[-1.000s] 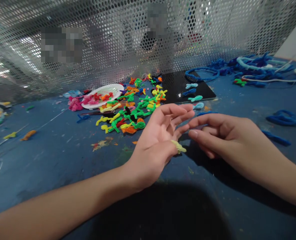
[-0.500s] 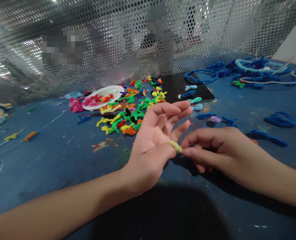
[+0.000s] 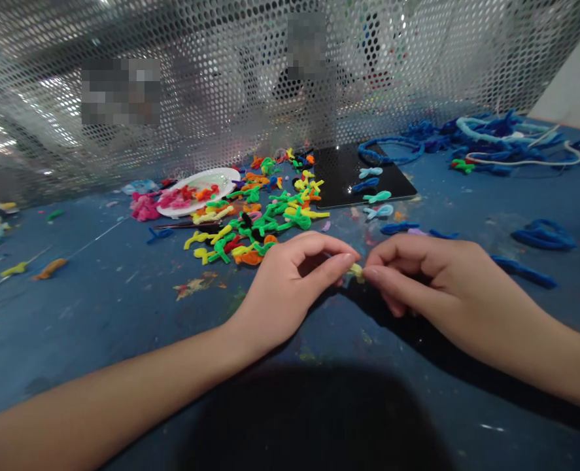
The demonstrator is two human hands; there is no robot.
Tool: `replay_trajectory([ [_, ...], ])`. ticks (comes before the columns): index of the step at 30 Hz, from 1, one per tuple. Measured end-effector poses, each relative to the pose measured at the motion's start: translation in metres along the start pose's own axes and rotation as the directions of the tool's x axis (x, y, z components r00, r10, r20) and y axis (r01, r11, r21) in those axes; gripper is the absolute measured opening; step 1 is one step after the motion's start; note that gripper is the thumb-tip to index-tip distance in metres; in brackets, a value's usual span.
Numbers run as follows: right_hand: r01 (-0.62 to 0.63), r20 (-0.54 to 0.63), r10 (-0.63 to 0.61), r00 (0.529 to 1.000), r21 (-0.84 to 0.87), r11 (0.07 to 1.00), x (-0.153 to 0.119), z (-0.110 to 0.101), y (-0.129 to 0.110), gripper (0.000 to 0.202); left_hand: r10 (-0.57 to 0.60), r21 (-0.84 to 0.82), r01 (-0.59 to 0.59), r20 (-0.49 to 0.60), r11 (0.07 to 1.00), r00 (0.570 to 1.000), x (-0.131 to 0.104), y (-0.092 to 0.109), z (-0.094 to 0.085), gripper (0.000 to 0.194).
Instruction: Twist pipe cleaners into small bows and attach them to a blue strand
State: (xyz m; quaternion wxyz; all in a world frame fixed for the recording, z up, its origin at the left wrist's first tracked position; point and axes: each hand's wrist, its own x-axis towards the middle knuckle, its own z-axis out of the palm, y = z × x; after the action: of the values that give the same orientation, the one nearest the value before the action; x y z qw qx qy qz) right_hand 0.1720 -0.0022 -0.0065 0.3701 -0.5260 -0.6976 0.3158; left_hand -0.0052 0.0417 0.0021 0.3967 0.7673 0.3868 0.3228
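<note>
Pale yellow fuzzy piece (image 3: 356,272) sits between your two hands, held over the tabletop (image 3: 123,327), well in from its far edge. Your left hand (image 3: 290,278) has its thumb and forefinger nearly together on the piece's left end; your right hand (image 3: 424,275) pinches the other end, its fingers almost closed and the rest curled beneath. You seem to hold it from both sides so that something so small and soft stays steady. Your fingertips cover much of it, so its exact shape is hard to tell.

Just beyond your right fingers, light blue looped pieces (image 3: 378,211) make a loose row with a darker one, running onto a flat black panel (image 3: 336,180) near the far edge; that spacing probably keeps them apart from the mixed pile. The pile itself, a scatter of green, yellow, orange and red pieces (image 3: 301,218), spreads beyond your left hand. Left of it, a white plate (image 3: 172,209) holds red and pink bits, perhaps to keep them together.

Toward the tabletop's far right corner lie a light blue ring (image 3: 469,131) and dark blue strands, while a blue bundle (image 3: 545,234) rests nearer your right forearm. Perforated metal (image 3: 186,124) rises along the far edge.
</note>
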Motion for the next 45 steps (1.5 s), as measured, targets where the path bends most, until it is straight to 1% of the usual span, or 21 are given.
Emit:
replay_trajectory([
  [1,-0.010,-0.022,0.010,1.000,0.010,1.000,0.001,0.000,0.001,0.021,-0.017,-0.015,0.017,-0.008,1.000,1.000,0.000,0.000,0.000,0.013],
  [3,-0.008,-0.082,0.011,0.997,0.034,0.999,0.003,0.000,0.003,0.019,-0.048,-0.058,0.045,-0.060,0.997,0.997,0.000,0.000,0.001,0.012],
  [6,0.015,-0.147,-0.006,0.989,0.062,0.998,0.005,0.000,0.006,0.016,-0.132,-0.144,0.112,-0.140,0.983,0.981,0.001,-0.003,0.001,0.015],
  [9,0.036,-0.135,-0.029,0.990,0.052,0.998,0.004,-0.001,0.005,0.017,-0.189,-0.248,0.143,-0.171,0.958,0.967,0.003,-0.008,0.001,0.018],
  [13,0.065,-0.167,-0.071,0.983,-0.044,0.997,0.000,0.000,0.005,0.027,-0.224,-0.364,0.151,-0.166,0.919,0.960,0.004,-0.012,0.002,0.018],
  [15,0.105,-0.155,-0.123,0.980,-0.121,0.987,-0.003,0.002,0.005,0.022,-0.235,-0.403,0.155,-0.157,0.902,0.959,0.003,-0.012,0.002,0.017],
  [16,0.151,-0.127,-0.172,0.977,-0.166,0.975,-0.004,0.003,0.004,0.018,-0.238,-0.415,0.156,-0.153,0.896,0.959,0.003,-0.011,0.003,0.015],
  [18,0.286,-0.062,-0.312,0.948,-0.268,0.920,-0.008,0.003,0.003,0.017,-0.232,-0.403,0.156,-0.147,0.902,0.962,0.002,-0.010,0.002,0.014],
  [20,0.418,-0.022,-0.460,0.887,-0.381,0.824,-0.013,0.003,0.000,0.019,-0.201,-0.327,0.142,-0.154,0.934,0.967,0.002,-0.008,0.001,0.013],
  [22,0.502,0.017,-0.566,0.824,-0.483,0.717,-0.017,0.003,-0.002,0.020,-0.152,-0.233,0.111,-0.170,0.966,0.974,0.002,-0.008,0.000,0.012],
  [24,0.557,0.080,-0.626,0.776,-0.553,0.619,-0.021,0.004,-0.004,0.019,-0.124,-0.206,0.086,-0.179,0.975,0.976,0.002,-0.009,0.000,0.011],
  [27,0.615,0.201,-0.659,0.724,-0.619,0.488,-0.024,0.008,-0.004,0.023,-0.157,-0.308,0.098,-0.173,0.946,0.972,0.002,-0.011,0.001,0.012],
  [28,0.618,0.232,-0.651,0.723,-0.639,0.458,-0.024,0.009,-0.004,0.025,-0.181,-0.351,0.114,-0.165,0.929,0.970,0.002,-0.011,0.002,0.013],
  [30,0.597,0.273,-0.608,0.745,-0.679,0.427,-0.024,0.012,-0.003,0.030,-0.226,-0.421,0.146,-0.148,0.895,0.963,0.002,-0.010,0.003,0.013],
  [32,0.563,0.282,-0.568,0.773,-0.717,0.410,-0.024,0.012,-0.003,0.034,-0.258,-0.466,0.174,-0.123,0.868,0.958,0.002,-0.010,0.004,0.013],
  [33,0.551,0.281,-0.560,0.779,-0.733,0.399,-0.024,0.011,-0.003,0.035,-0.266,-0.481,0.184,-0.108,0.857,0.958,0.002,-0.009,0.004,0.012],
  [36,0.537,0.270,-0.579,0.770,-0.765,0.357,-0.023,0.007,-0.003,0.035,-0.272,-0.506,0.201,-0.070,0.839,0.960,0.003,-0.009,0.003,0.012],
  [40,0.534,0.279,-0.579,0.766,-0.778,0.331,-0.022,0.003,0.001,0.032,-0.275,-0.500,0.206,-0.067,0.841,0.959,0.003,-0.010,0.003,0.012],
  [42,0.529,0.268,-0.571,0.776,-0.770,0.357,-0.019,0.004,0.005,0.031,-0.274,-0.492,0.205,-0.072,0.846,0.959,0.002,-0.009,0.003,0.012],
  [43,0.520,0.248,-0.564,0.788,-0.757,0.395,-0.017,0.005,0.008,0.030,-0.274,-0.487,0.204,-0.075,0.849,0.959,0.002,-0.008,0.003,0.012],
  [45,0.488,0.179,-0.538,0.824,-0.706,0.512,-0.013,0.006,0.012,0.026,-0.271,-0.471,0.204,-0.077,0.858,0.960,0.002,-0.007,0.003,0.011],
])
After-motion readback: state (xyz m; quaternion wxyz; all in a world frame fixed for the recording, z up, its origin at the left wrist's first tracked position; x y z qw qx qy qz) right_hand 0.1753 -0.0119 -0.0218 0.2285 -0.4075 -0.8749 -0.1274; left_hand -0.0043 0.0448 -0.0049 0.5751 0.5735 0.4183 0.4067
